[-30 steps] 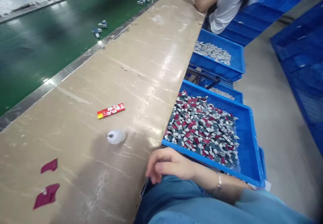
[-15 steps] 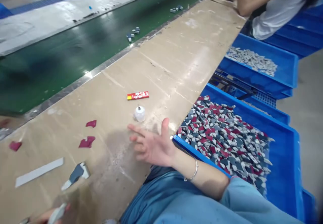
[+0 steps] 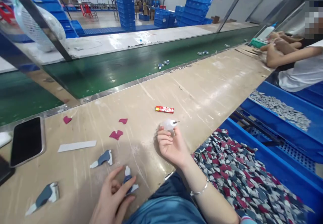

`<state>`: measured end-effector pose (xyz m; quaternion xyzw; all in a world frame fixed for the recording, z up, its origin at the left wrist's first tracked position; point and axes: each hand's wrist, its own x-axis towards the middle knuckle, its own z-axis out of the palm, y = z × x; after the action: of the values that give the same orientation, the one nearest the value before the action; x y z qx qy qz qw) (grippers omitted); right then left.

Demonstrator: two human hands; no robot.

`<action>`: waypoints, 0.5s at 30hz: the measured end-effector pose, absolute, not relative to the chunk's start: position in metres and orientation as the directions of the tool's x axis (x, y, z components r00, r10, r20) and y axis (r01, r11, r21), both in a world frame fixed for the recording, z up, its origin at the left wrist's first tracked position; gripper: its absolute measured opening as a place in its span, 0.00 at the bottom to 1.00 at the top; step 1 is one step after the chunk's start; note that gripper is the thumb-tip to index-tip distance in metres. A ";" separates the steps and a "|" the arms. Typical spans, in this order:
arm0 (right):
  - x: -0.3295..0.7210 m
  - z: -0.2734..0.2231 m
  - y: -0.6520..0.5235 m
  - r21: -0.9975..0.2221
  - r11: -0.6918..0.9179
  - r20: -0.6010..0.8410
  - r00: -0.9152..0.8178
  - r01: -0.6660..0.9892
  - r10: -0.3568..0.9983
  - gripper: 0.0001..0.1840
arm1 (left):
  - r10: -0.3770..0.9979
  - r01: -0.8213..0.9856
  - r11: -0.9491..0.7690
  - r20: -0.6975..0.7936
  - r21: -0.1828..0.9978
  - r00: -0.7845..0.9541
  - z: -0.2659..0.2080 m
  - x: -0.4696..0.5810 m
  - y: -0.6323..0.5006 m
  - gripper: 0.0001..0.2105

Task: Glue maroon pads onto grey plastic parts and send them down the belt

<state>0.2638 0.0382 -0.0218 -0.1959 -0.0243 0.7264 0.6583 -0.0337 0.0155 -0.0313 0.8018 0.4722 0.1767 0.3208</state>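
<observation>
Grips a small translucent white squeeze bottle with a thin dark nozzle (image 3: 167,124) in the right hand (image 3: 173,146), with fingers clamped on it, above the tan tabletop (image 3: 202,89) and near a flat red packet with a yellow end (image 3: 165,109). Has the left hand (image 3: 111,195) low over the tabletop, with thumb and forefinger apart around a small blue-grey and white piece (image 3: 127,177); cannot tell whether pinching it. Has, further left, two similar blue-grey and white pieces (image 3: 104,157), a flat white strip (image 3: 77,146), three maroon cut-outs (image 3: 116,135) and a black-screened phone (image 3: 27,141).
</observation>
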 end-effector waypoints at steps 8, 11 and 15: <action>0.236 0.000 0.007 -0.487 -0.162 -0.086 -0.137 -0.859 0.987 0.23 | 0.843 0.657 -0.241 -0.182 0.714 0.507 -0.016 -0.013 0.013 0.33; 0.230 0.002 0.006 -0.599 -0.200 -0.113 -0.166 -0.775 0.980 0.26 | 0.828 0.611 -0.182 -0.215 0.770 0.518 -0.007 -0.005 0.014 0.29; 0.224 -0.005 0.007 -0.806 -0.239 -0.226 -0.092 -0.541 0.970 0.33 | 0.916 0.451 -0.069 -0.122 0.890 0.382 -0.009 -0.001 0.007 0.33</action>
<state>0.2236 0.0074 -0.0048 -0.3873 -0.2768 0.6852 0.5513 -0.0013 0.0070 -0.0086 0.6876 0.4971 0.2489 0.4671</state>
